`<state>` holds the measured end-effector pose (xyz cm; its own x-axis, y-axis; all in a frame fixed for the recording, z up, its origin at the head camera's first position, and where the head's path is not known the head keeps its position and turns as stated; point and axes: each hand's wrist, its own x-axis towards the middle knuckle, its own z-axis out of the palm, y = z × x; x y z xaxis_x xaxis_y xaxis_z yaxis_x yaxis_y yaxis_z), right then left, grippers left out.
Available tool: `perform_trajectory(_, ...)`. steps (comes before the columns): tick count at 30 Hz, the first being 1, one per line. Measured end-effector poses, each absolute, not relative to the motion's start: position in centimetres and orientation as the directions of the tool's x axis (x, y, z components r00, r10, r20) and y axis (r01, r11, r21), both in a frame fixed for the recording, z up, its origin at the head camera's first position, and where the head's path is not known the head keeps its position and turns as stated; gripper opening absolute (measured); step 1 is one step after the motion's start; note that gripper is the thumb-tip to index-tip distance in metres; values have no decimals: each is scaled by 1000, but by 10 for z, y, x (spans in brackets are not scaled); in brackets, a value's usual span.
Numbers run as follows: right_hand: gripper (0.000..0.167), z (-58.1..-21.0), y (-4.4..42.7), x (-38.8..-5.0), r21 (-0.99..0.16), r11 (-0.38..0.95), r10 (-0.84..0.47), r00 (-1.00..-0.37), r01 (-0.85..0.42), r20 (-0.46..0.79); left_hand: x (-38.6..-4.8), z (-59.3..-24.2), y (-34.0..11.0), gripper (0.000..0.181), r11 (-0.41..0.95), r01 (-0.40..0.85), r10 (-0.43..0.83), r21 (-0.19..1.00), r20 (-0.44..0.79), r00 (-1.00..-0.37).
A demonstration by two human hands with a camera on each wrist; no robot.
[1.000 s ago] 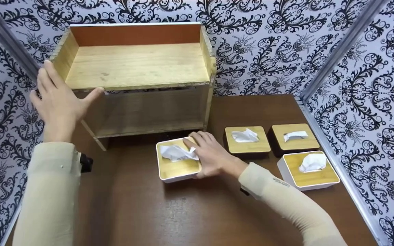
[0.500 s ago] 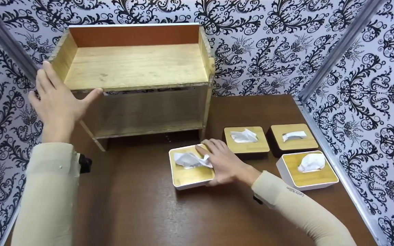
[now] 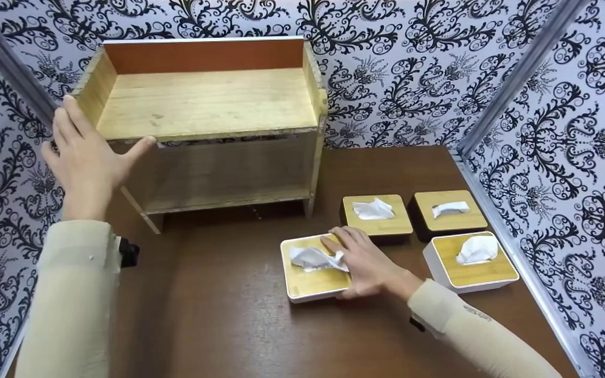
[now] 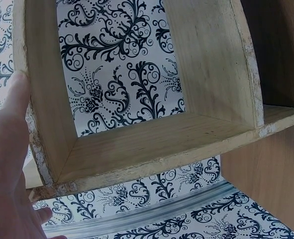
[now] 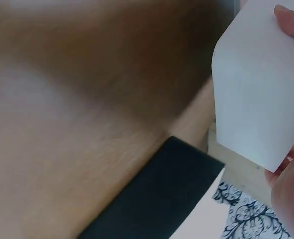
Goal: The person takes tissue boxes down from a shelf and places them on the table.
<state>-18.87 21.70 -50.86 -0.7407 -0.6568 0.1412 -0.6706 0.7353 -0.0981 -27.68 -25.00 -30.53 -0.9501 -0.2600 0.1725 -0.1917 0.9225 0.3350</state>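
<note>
My right hand point(image 3: 369, 266) grips the right side of a white tissue box point(image 3: 305, 287) with a wooden lid and a tissue sticking out. In the right wrist view, fingers and thumb lie on the white wall of that tissue box point(image 5: 261, 89). The box is over the brown table, in front of the shelf's right end. At the upper left, my left hand point(image 3: 87, 160) rests against the left end of a wooden shelf point(image 3: 208, 102), fingers spread and straight. Its thumb touches the shelf's front edge; in the left wrist view the thumb point(image 4: 18, 92) lies along a board edge.
Two dark tissue boxes with wooden lids, one left point(image 3: 376, 224) and one right point(image 3: 449, 224), stand right of the shelf. In front of the right one is another white tissue box point(image 3: 444, 273). Patterned walls point(image 3: 376, 68) and a metal rail point(image 3: 539, 294) border the brown table point(image 3: 218, 315).
My right hand has carried the white tissue box rightward and nearer to me, away from the front of the shelf. My left hand has stayed at the shelf's left end.
</note>
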Motion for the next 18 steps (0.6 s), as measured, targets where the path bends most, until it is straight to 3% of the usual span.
perform_trajectory(18, 122, -517, 280, -174, -118, 782, -596, -789, -612, 145, -279, -307, -252, 136, 925, -187, -257, 332, 179, -950)
